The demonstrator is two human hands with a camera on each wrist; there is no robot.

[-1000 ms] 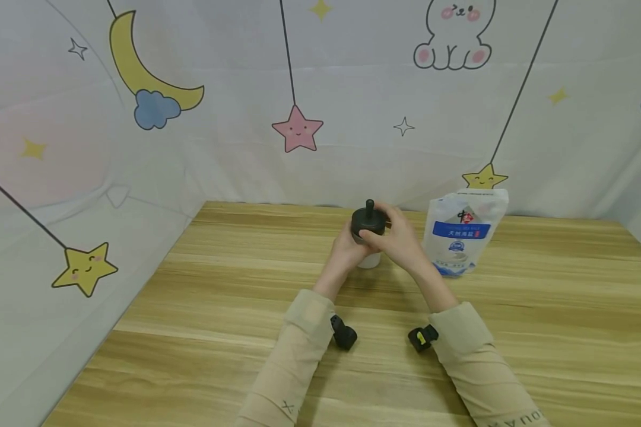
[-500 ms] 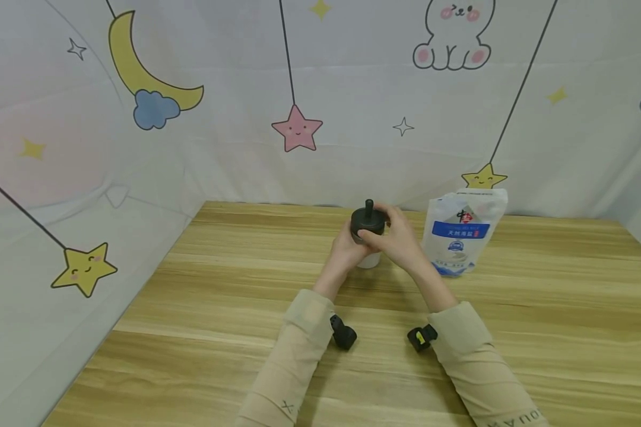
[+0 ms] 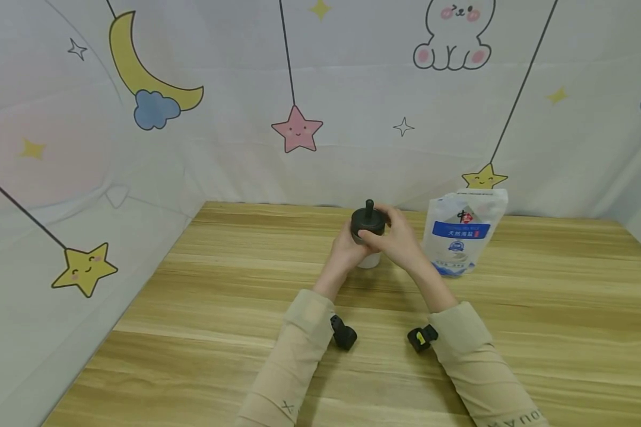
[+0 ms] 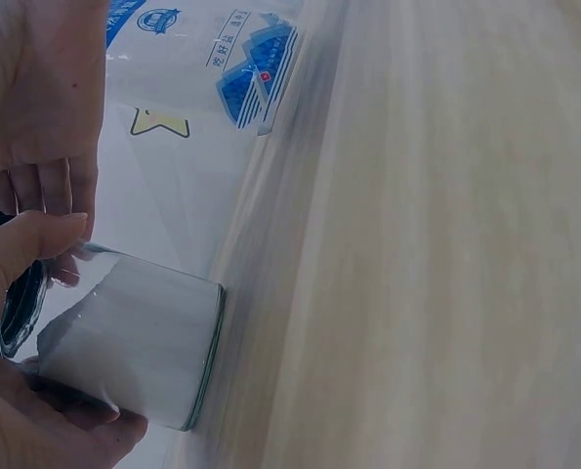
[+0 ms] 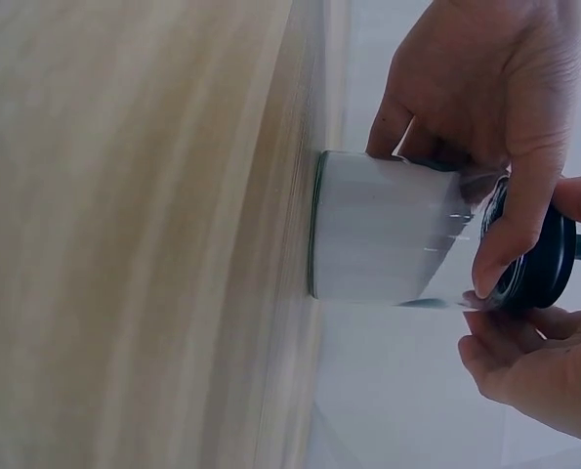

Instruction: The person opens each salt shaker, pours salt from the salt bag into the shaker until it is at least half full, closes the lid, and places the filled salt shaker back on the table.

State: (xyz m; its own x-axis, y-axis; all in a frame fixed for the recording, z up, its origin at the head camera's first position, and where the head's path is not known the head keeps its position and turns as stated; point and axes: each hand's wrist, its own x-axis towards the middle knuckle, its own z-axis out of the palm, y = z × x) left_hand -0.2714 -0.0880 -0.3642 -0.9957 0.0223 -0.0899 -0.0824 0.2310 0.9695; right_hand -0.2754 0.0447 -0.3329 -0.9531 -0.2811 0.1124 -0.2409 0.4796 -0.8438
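Observation:
A clear glass jar of white contents stands upright on the wooden table, capped by a black lid with a thin upright knob or handle. My left hand grips the jar, its thumb near the neck in the left wrist view and its fingers round the glass. On the lid's edge, my right hand holds on with thumb and fingers from the right side. The right wrist view shows the jar lying sideways in the picture, its base against the table and the lid between both hands.
A white and blue pouch with Chinese lettering stands right of the hands. A cartoon-printed cloth hangs behind the wooden table. Black wrist devices sit at both cuffs.

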